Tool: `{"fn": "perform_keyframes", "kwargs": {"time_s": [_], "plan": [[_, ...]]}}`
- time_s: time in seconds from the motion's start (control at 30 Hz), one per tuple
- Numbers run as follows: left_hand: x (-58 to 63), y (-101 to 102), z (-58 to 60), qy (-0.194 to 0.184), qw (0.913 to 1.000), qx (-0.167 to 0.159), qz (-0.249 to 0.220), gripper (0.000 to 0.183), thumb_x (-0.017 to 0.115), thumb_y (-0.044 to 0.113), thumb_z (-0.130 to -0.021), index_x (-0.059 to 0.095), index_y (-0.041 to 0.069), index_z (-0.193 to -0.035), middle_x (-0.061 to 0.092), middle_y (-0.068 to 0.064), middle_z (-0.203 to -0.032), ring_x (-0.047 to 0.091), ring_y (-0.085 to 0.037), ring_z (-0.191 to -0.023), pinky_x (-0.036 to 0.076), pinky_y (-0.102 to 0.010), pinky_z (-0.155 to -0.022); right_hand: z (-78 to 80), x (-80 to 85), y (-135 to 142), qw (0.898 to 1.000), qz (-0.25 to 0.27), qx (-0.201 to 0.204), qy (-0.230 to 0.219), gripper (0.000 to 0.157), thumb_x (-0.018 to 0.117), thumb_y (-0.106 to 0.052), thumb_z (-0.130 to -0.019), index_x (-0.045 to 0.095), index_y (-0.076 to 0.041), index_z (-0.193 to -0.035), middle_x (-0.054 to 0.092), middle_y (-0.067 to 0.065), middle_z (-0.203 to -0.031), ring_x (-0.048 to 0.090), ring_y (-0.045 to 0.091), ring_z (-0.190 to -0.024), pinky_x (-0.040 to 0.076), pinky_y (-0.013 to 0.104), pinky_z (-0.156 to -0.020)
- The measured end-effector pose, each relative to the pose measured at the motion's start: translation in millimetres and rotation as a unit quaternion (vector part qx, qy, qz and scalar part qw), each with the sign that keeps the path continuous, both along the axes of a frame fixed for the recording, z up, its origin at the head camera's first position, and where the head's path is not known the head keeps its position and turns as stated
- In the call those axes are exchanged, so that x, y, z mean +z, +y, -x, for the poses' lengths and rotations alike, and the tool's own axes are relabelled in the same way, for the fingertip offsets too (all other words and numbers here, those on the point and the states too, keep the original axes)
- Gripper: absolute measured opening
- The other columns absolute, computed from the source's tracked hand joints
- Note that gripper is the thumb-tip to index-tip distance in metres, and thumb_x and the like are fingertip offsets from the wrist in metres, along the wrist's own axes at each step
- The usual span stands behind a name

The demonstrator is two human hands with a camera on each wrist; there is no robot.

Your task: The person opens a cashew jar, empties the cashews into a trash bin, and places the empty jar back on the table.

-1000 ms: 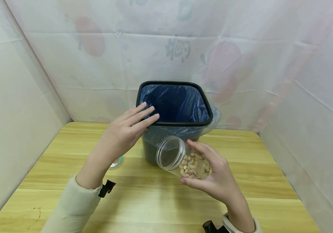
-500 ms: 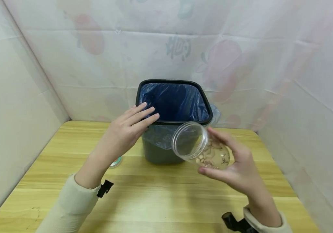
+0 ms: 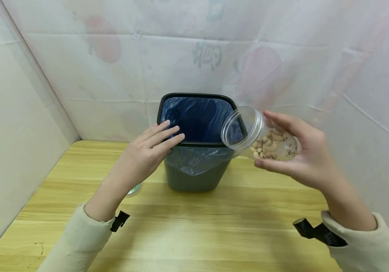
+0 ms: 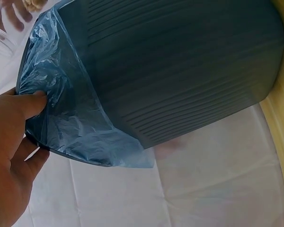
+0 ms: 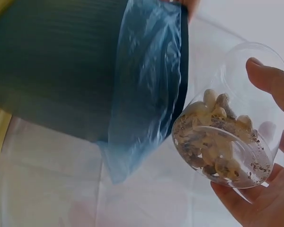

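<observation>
My right hand [image 3: 311,155] grips a clear plastic jar [image 3: 269,138] around its side, thumb and fingers on opposite walls. Lidless and tilted, the jar has its mouth toward the bin's right rim, overlapping it in the head view. Cashews and other nuts [image 5: 220,142] with dark crumbs lie in its lower part. My left hand [image 3: 146,149] holds the near left rim of a dark grey trash bin [image 3: 194,181], the thumb [image 4: 34,103] outside over the blue liner bag [image 4: 68,109] and the fingers across the rim. The liner's edge hangs folded down outside the bin.
A small round lid or disc [image 3: 134,189] lies on the wooden table [image 3: 180,234], partly hidden by my left wrist. White printed cloth [image 3: 194,68] hangs behind the bin and at both sides.
My right hand has carried the tilted jar up and to the right, from in front of the bin to beside its right rim. The left hand stays on the rim.
</observation>
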State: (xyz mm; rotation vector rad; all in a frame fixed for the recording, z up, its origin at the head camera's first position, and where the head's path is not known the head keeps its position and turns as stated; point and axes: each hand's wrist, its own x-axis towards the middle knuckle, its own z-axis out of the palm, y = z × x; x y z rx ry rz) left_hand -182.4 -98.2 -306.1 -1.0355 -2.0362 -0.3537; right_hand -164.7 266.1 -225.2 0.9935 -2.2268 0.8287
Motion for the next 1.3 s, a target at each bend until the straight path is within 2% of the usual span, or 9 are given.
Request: {"fn": "perform_keyframes", "kwargs": {"time_s": [0.13,0.23,0.37,0.47,0.6,0.73,0.9,1.17,1.3], "plan": [[0.3,-0.4,-0.7,0.001,1.0,0.0,-0.001,0.048,0.067,-0.003,-0.092,0.061,0.01,-0.138,0.06,-0.011,-0.139,0.046,-0.029,-0.139,0.038,-0.046,-0.113,10.6,12.5,1.4,0.999,-0.03,-0.018,0.003,0.107,0.099,-0.001,-0.041,0.058,-0.012,-0.14,0.065,0.009,-0.133,0.054,-0.004,-0.12,0.042,0.011,-0.097],[0.8,-0.1,-1.3,0.002,1.0,-0.001,-0.003,0.047,0.067,-0.003,-0.092,0.061,0.01,-0.137,0.061,-0.011,-0.138,0.047,-0.03,-0.139,0.038,-0.046,-0.113,18.9,20.7,2.0,0.998,-0.054,-0.021,0.008,0.105,0.1,-0.006,-0.046,0.057,-0.014,-0.141,0.065,0.008,-0.133,0.055,-0.004,-0.114,0.042,0.01,-0.093],[0.9,0.8,-1.5,0.0,1.0,-0.005,-0.006,0.047,0.067,-0.003,-0.092,0.061,0.009,-0.137,0.061,-0.012,-0.138,0.046,-0.03,-0.139,0.038,-0.046,-0.114,28.3,28.9,1.2,0.996,-0.089,-0.03,0.006,0.102,0.099,-0.012,-0.052,0.055,-0.019,-0.144,0.064,0.005,-0.133,0.057,0.005,-0.106,0.04,0.01,-0.088],[0.6,1.7,-1.0,-0.001,0.9999,-0.009,-0.007,0.048,0.068,-0.003,-0.091,0.061,0.009,-0.137,0.061,-0.012,-0.138,0.046,-0.031,-0.139,0.038,-0.047,-0.113,33.8,33.6,-0.3,0.993,-0.11,-0.036,-0.007,0.1,0.098,-0.015,-0.056,0.053,-0.022,-0.146,0.062,0.002,-0.136,0.058,0.013,-0.109,0.038,0.012,-0.091],[-0.2,3.0,0.0,-0.003,0.9999,-0.014,-0.009,0.05,0.07,-0.003,-0.09,0.061,0.009,-0.137,0.061,-0.013,-0.138,0.046,-0.031,-0.139,0.039,-0.048,-0.112,40.3,39.0,-2.8,0.989,-0.136,-0.039,-0.029,0.097,0.096,-0.02,-0.062,0.05,-0.027,-0.147,0.057,-0.001,-0.142,0.056,0.023,-0.122,0.042,0.028,-0.104],[-0.8,3.4,0.6,-0.009,0.9998,-0.014,-0.009,0.05,0.069,-0.004,-0.091,0.061,0.009,-0.138,0.061,-0.013,-0.138,0.045,-0.031,-0.14,0.039,-0.048,-0.113,45.7,42.5,-5.6,0.985,-0.164,-0.039,-0.036,0.094,0.095,-0.024,-0.067,0.049,-0.028,-0.148,0.055,0.0,-0.144,0.053,0.028,-0.128,0.044,0.051,-0.105],[-0.9,4.9,0.5,-0.009,0.9998,-0.017,-0.008,0.049,0.067,-0.003,-0.091,0.06,0.009,-0.138,0.061,-0.013,-0.138,0.046,-0.031,-0.14,0.039,-0.049,-0.112,51.0,44.8,-7.3,0.978,-0.201,-0.043,-0.033,0.092,0.093,-0.024,-0.069,0.048,-0.027,-0.148,0.054,0.004,-0.145,0.05,0.032,-0.131,0.042,0.057,-0.103],[-1.3,7.4,0.0,-0.002,0.9996,-0.025,-0.016,0.05,0.07,-0.004,-0.089,0.062,0.009,-0.137,0.062,-0.014,-0.136,0.05,-0.036,-0.135,0.04,-0.051,-0.111,58.6,50.1,-12.8,0.96,-0.272,-0.059,-0.014,0.092,0.093,-0.021,-0.069,0.047,-0.026,-0.149,0.054,0.011,-0.143,0.048,0.038,-0.129,0.043,0.062,-0.097],[-2.1,8.0,-0.6,-0.008,0.9994,-0.026,-0.019,0.05,0.07,-0.003,-0.09,0.061,0.01,-0.137,0.062,-0.014,-0.136,0.048,-0.034,-0.137,0.04,-0.051,-0.111,60.2,52.8,-16.4,0.954,-0.295,-0.062,-0.009,0.091,0.091,-0.02,-0.071,0.046,-0.026,-0.15,0.052,0.012,-0.145,0.047,0.039,-0.129,0.043,0.063,-0.095]]}}
